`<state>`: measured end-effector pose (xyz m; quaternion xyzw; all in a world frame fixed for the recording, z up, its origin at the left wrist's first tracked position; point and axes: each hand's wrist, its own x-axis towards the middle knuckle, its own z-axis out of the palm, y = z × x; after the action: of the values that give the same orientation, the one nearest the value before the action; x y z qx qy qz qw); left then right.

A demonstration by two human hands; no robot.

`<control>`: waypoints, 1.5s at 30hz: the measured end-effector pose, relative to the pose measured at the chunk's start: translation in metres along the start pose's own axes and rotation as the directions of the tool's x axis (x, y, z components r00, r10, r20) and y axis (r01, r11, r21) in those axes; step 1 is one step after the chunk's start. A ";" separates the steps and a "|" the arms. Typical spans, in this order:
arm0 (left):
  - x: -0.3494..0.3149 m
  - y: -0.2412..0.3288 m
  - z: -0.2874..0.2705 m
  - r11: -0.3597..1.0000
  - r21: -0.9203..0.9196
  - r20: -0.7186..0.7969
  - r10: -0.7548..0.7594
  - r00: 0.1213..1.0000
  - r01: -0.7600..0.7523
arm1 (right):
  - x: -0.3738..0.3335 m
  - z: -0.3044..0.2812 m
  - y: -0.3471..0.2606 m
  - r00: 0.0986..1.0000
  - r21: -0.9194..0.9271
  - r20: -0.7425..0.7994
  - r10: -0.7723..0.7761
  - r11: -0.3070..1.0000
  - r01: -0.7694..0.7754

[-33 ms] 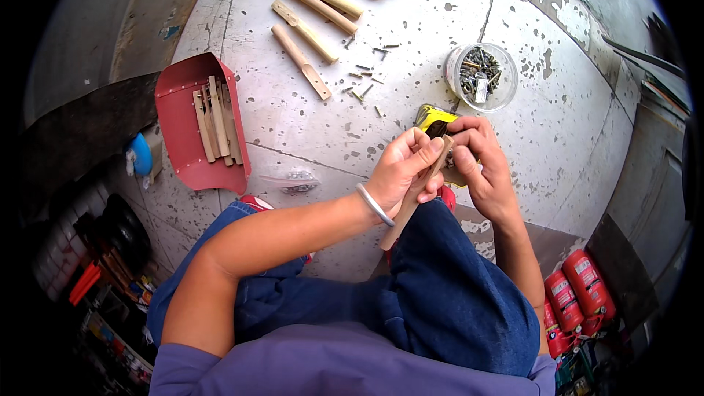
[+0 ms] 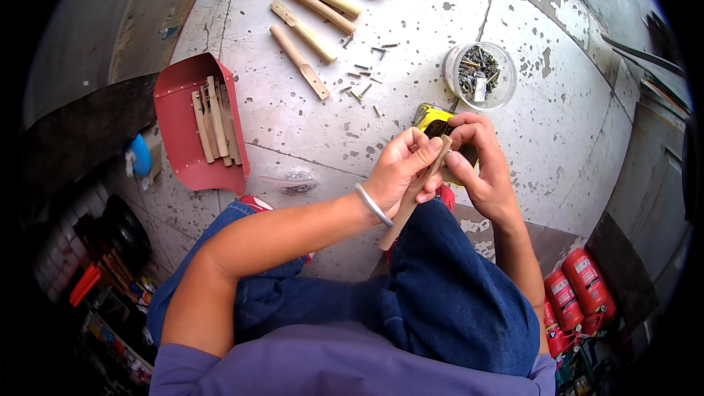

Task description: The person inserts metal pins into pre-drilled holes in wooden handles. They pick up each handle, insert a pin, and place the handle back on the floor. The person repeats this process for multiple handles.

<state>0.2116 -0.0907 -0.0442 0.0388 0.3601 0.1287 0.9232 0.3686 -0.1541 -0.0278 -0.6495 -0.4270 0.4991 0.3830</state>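
A pale wooden handle [image 2: 400, 224] slants over my right knee. My left hand [image 2: 396, 172] is closed round its upper part, thumb lying along the wood; a light ring-shaped band circles that wrist. At the handle's top end my right hand [image 2: 485, 169] has bent fingers and its thumb tip close against the wood. A small metallic bit seems to show by that thumb, too small to name. Just beyond both hands is a yellow-and-black object [image 2: 431, 116], partly hidden by them.
Several similar wooden handles [image 2: 301, 26] lie on the worn floor, with loose bolts [image 2: 359, 75] nearby. A clear tub [image 2: 506, 92] holds metal fasteners. The red scoop-shaped container [image 2: 176, 139] at left holds more handles, near a plastic bag [image 2: 293, 183]. Red fire extinguishers [image 2: 587, 279] stand at right.
My right thumb and fingers have shifted slightly at the handle's top end. My left hand keeps the handle in nearly the same place.
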 end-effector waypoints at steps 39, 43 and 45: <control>-0.001 0.006 -0.003 1.000 0.003 0.004 0.005 1.000 -0.005 | 0.004 0.008 -0.006 0.999 0.037 -0.048 0.005 0.999 -0.003; -0.002 0.005 -0.005 1.000 0.022 0.017 0.003 1.000 -0.003 | 0.004 0.009 -0.004 0.999 0.013 -0.053 0.004 1.000 -0.004; -0.002 0.003 -0.006 1.000 -0.019 0.008 0.004 1.000 -0.004 | 0.005 0.010 -0.005 0.999 0.011 -0.035 0.005 1.000 -0.004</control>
<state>0.2055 -0.0885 -0.0474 0.0314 0.3551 0.1336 0.9247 0.3591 -0.1469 -0.0273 -0.6571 -0.4161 0.4907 0.3928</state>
